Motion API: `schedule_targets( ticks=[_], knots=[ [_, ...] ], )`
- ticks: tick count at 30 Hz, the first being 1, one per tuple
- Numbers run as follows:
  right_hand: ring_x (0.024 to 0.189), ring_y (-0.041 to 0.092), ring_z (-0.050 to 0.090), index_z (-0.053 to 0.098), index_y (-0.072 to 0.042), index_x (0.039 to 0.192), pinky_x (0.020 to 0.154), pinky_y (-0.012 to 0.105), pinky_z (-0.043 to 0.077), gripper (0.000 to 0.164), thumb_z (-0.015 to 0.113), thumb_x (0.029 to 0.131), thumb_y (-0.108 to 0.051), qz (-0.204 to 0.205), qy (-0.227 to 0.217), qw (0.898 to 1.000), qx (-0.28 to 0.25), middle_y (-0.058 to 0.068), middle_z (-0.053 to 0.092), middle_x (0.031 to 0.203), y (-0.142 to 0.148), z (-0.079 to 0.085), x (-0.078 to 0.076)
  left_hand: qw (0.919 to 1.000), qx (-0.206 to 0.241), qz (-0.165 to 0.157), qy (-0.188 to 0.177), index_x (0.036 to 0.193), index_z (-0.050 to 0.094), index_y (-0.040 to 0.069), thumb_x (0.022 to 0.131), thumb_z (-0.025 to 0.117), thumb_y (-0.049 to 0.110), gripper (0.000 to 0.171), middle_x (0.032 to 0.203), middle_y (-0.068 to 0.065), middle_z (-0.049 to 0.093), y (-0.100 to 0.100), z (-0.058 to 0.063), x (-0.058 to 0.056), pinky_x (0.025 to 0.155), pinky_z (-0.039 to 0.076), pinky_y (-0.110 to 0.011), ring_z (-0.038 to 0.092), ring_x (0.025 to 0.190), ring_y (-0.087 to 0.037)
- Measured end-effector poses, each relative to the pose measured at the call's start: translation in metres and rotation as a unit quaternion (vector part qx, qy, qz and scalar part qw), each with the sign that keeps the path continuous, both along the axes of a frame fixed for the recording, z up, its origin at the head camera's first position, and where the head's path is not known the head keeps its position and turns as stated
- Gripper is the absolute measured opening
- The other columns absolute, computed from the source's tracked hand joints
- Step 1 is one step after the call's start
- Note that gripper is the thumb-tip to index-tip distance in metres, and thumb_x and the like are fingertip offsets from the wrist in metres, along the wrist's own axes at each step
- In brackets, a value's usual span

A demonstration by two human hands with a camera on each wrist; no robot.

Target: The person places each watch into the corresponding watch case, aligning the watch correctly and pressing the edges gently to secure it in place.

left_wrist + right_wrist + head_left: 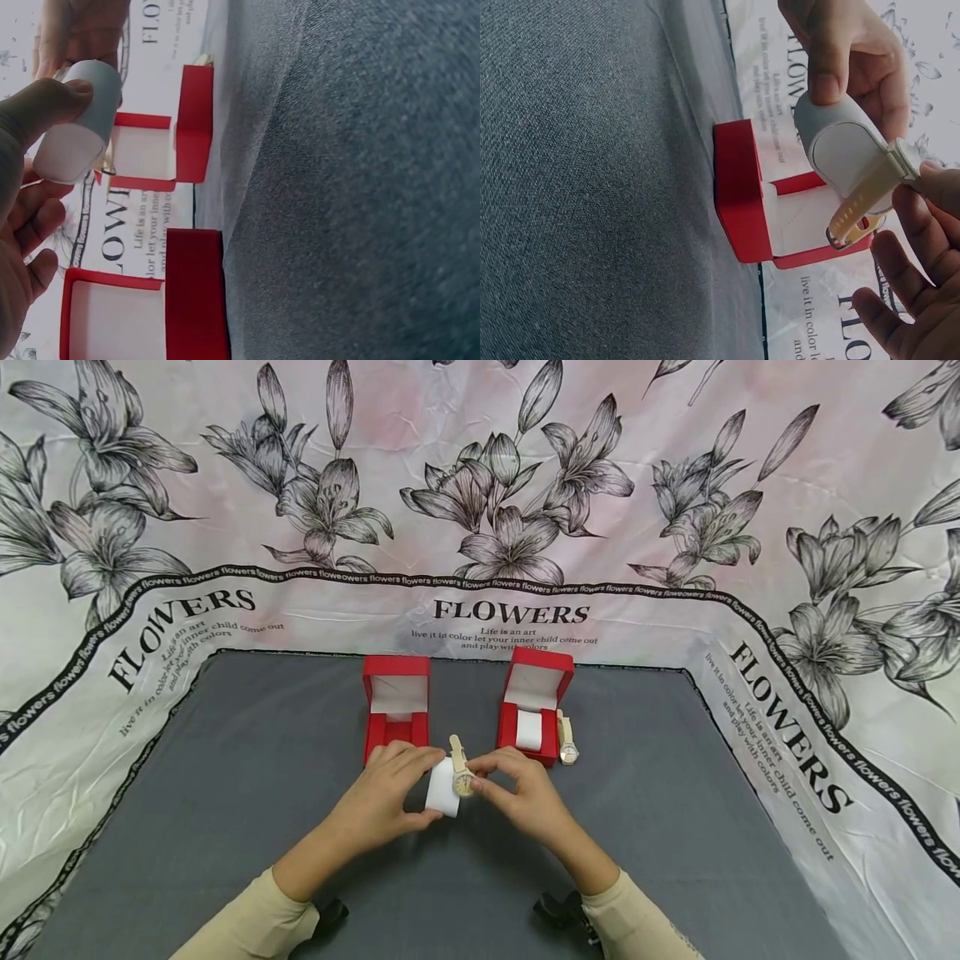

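Observation:
My left hand (384, 789) pinches a white watch cushion (439, 791) between thumb and fingers, above the table. With thumb and fingertips, my right hand (531, 800) holds a cream-strapped wristwatch (462, 784) by its case, right beside the cushion. In the right wrist view the watch strap (866, 196) hangs in a loop by the cushion's end, its buckle toward the bottom. Behind my left hand stands an open red watch box (397, 667), with no cushion visible inside. Another open red box (538, 660) stands behind my right hand, holding a white cushion (528, 731).
A second cream-strapped watch (568, 747) lies against the right side of the right box. Grey cloth (262, 760) covers the table. A flower-printed white cloth (510, 602) borders it at the back and sides. Dark objects (555, 910) show near both sleeves.

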State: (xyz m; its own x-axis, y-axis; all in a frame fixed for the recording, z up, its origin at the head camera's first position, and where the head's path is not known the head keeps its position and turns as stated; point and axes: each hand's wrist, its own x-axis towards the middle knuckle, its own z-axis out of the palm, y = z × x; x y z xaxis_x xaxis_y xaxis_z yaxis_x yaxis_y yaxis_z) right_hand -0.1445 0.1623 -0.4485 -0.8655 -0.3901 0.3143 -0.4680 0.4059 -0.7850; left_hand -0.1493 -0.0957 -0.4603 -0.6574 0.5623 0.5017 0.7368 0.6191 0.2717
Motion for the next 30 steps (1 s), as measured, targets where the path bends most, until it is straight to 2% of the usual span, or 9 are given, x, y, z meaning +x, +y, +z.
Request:
schedule_targets(
  ticks=[6, 10, 15, 20, 24, 30],
  knots=[
    [0.1, 0.01, 0.063, 0.076, -0.019, 0.113, 0.089, 0.032, 0.054, 0.021, 0.078, 0.092, -0.017, 0.001, 0.008, 1.0, -0.013, -0.008, 0.071, 0.109, -0.004, 0.0, 0.0, 0.9998, 0.006, -0.008, 0.017, 0.137, 0.062, 0.008, 0.07, 0.095, 0.036, 0.08, 0.132, -0.003, 0.067, 0.002, 0.0, 0.001, 0.089, 0.044, -0.039, 0.054, 0.115, -0.018],
    [0.099, 0.012, 0.064, 0.076, -0.018, 0.11, 0.09, 0.034, 0.053, 0.019, 0.078, 0.091, -0.017, -0.022, 0.001, 0.999, -0.027, -0.006, 0.071, 0.105, -0.006, 0.0, -0.001, 0.9998, 0.01, -0.001, 0.018, 0.138, 0.062, 0.009, 0.069, 0.095, 0.038, 0.082, 0.133, -0.003, 0.066, 0.005, 0.002, 0.0, 0.09, 0.044, -0.039, 0.053, 0.116, -0.018],
    [0.097, 0.016, 0.064, 0.075, -0.018, 0.104, 0.089, 0.038, 0.053, 0.014, 0.079, 0.09, -0.02, -0.067, -0.007, 0.996, -0.054, -0.003, 0.069, 0.101, -0.01, -0.002, -0.002, 0.9995, 0.029, 0.014, -0.005, 0.137, 0.062, 0.01, 0.069, 0.096, 0.037, 0.08, 0.133, -0.003, 0.066, 0.007, 0.002, 0.0, 0.094, 0.045, -0.041, 0.053, 0.117, -0.018],
    [0.099, 0.018, 0.061, 0.074, -0.016, 0.098, 0.088, 0.032, 0.051, 0.011, 0.08, 0.09, -0.017, -0.089, 0.051, 0.993, -0.055, -0.001, 0.069, 0.1, -0.014, -0.005, -0.002, 0.9956, 0.077, 0.024, -0.047, 0.134, 0.062, 0.013, 0.07, 0.095, 0.037, 0.076, 0.129, 0.001, 0.065, 0.009, 0.003, 0.001, 0.094, 0.045, -0.041, 0.051, 0.114, -0.015],
    [0.113, 0.017, 0.059, 0.074, -0.015, 0.109, 0.099, 0.035, 0.049, 0.024, 0.083, 0.086, -0.015, -0.072, 0.097, 0.992, -0.037, -0.001, 0.068, 0.114, -0.014, -0.003, -0.001, 0.9892, 0.116, 0.037, -0.08, 0.135, 0.061, 0.014, 0.072, 0.094, 0.035, 0.075, 0.13, 0.001, 0.063, 0.009, 0.005, 0.002, 0.092, 0.049, -0.039, 0.049, 0.115, -0.014],
    [0.129, 0.02, 0.05, 0.065, -0.015, 0.132, 0.107, 0.044, 0.046, 0.057, 0.089, 0.08, -0.022, -0.034, 0.105, 0.994, 0.015, 0.001, 0.059, 0.136, -0.012, -0.001, 0.002, 0.9786, 0.165, 0.063, -0.106, 0.138, 0.059, 0.015, 0.071, 0.096, 0.031, 0.078, 0.134, -0.001, 0.063, 0.005, 0.005, 0.002, 0.094, 0.051, -0.045, 0.048, 0.118, -0.017]
  ],
)
